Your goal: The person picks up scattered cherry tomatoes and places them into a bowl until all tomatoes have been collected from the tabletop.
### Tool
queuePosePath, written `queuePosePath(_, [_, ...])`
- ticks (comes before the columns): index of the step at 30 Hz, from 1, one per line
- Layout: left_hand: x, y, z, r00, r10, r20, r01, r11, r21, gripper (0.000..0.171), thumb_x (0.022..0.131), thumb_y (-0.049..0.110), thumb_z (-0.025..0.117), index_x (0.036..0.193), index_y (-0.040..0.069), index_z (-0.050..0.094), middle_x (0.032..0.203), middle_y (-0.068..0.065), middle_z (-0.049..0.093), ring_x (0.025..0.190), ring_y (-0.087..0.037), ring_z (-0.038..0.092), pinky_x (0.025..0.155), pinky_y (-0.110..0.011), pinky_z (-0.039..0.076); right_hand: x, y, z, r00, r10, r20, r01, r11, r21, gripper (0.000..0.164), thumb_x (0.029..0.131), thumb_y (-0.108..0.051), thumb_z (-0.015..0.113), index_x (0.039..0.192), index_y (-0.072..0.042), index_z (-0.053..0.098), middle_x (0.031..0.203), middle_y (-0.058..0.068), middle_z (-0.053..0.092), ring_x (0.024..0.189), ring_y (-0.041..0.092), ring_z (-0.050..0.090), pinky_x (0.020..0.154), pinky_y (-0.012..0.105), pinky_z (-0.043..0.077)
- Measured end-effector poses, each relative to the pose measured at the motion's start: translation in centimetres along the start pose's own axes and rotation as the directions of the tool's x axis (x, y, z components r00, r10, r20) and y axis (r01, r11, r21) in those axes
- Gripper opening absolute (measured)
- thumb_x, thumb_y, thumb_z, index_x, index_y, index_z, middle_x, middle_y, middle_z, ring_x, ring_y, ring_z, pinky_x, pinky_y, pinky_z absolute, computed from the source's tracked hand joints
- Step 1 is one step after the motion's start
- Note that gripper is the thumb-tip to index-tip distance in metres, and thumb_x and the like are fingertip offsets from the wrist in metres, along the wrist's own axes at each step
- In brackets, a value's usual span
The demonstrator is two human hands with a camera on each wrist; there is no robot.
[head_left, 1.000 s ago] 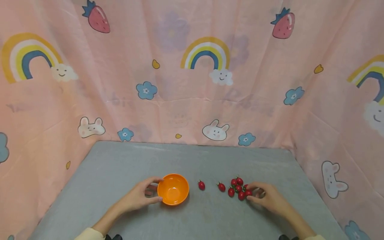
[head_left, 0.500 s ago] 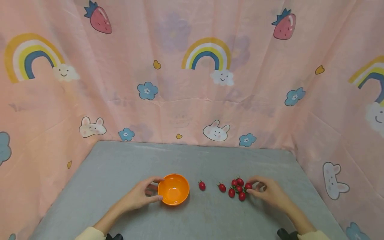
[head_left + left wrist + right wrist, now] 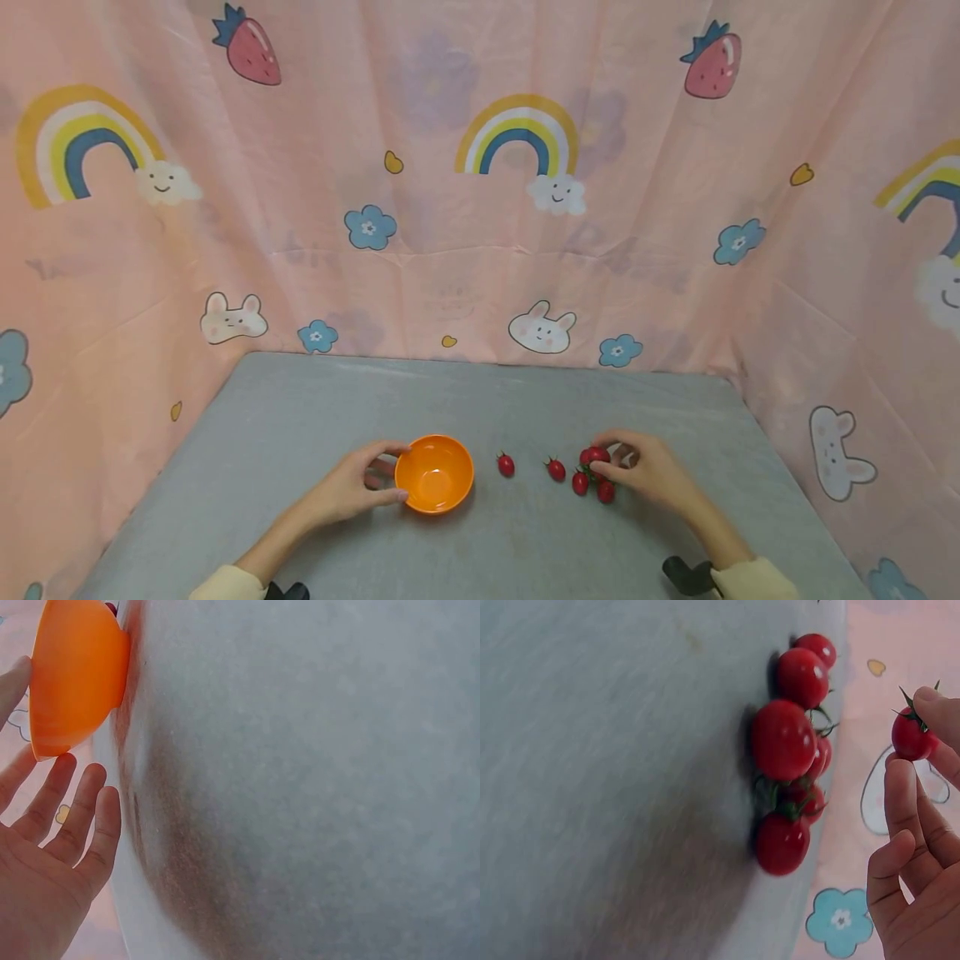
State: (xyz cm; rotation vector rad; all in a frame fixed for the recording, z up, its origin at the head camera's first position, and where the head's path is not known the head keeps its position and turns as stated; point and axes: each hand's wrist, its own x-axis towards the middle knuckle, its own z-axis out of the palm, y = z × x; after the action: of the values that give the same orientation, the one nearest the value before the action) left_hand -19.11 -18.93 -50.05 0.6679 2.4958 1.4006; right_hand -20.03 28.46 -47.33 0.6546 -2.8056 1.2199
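An orange bowl (image 3: 434,473) stands on the grey table. My left hand (image 3: 351,485) holds it at its left side, thumb and index finger spread along the rim. In the left wrist view the bowl (image 3: 79,671) is seen side-on, the other fingers (image 3: 94,795) extended below it. My right hand (image 3: 651,467) pinches a red cherry tomato (image 3: 913,735) with a green stem, raised over the others. Beneath it lies a cluster of cherry tomatoes (image 3: 782,741), partly covered by the hand in the head view.
Two single cherry tomatoes lie between bowl and cluster: one tomato (image 3: 506,465) near the bowl, another tomato (image 3: 555,469) beside the cluster. A pink patterned curtain (image 3: 420,275) borders the grey table (image 3: 360,392) at the back and sides.
My right hand has taken hold of a cherry tomato at the cluster's right edge, lifted it and moved it left over the others. My left hand and the bowl stay in place.
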Motion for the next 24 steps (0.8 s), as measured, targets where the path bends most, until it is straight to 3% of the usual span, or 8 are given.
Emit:
queuePosePath(5, [0.0, 0.0, 0.0, 1.0, 0.005, -0.002, -0.005, 1.0, -0.003, 0.057, 0.087, 0.029, 0.084, 0.137, 0.014, 0.059, 0.134, -0.006, 0.059, 0.108, -0.023, 0.064, 0.083, -0.03, 0.056, 0.6, -0.6, 0.5, 0.999, -0.047, 0.006, 0.046, 0.998, 0.039, 0.026, 0.089, -0.024, 0.082, 0.109, -0.011, 0.072, 0.096, -0.004, 0.069, 0.075, 0.014, 0.063, 0.065, 0.03, 0.055])
queuePosePath(15, [0.0, 0.2, 0.0, 1.0, 0.008, -0.003, -0.008, 1.0, -0.02, 0.057, 0.088, 0.024, 0.084, 0.137, 0.011, 0.058, 0.134, -0.008, 0.059, 0.108, -0.024, 0.064, 0.083, -0.032, 0.057, 1.8, -2.0, 1.8, 0.999, -0.026, 0.023, 0.025, 0.999, 0.046, 0.025, 0.088, -0.019, 0.083, 0.11, -0.016, 0.072, 0.088, -0.002, 0.066, 0.069, 0.015, 0.06, 0.054, 0.028, 0.049])
queuePosePath(24, [-0.1, 0.3, 0.0, 1.0, 0.014, -0.003, -0.014, 1.0, -0.015, 0.058, 0.087, 0.024, 0.084, 0.137, 0.009, 0.058, 0.134, -0.009, 0.059, 0.108, -0.025, 0.065, 0.083, -0.033, 0.058, 3.0, -3.3, 3.3, 0.996, -0.082, 0.042, 0.079, 0.995, 0.067, 0.025, 0.088, -0.022, 0.083, 0.111, -0.015, 0.073, 0.093, -0.007, 0.067, 0.074, 0.013, 0.062, 0.068, 0.03, 0.055])
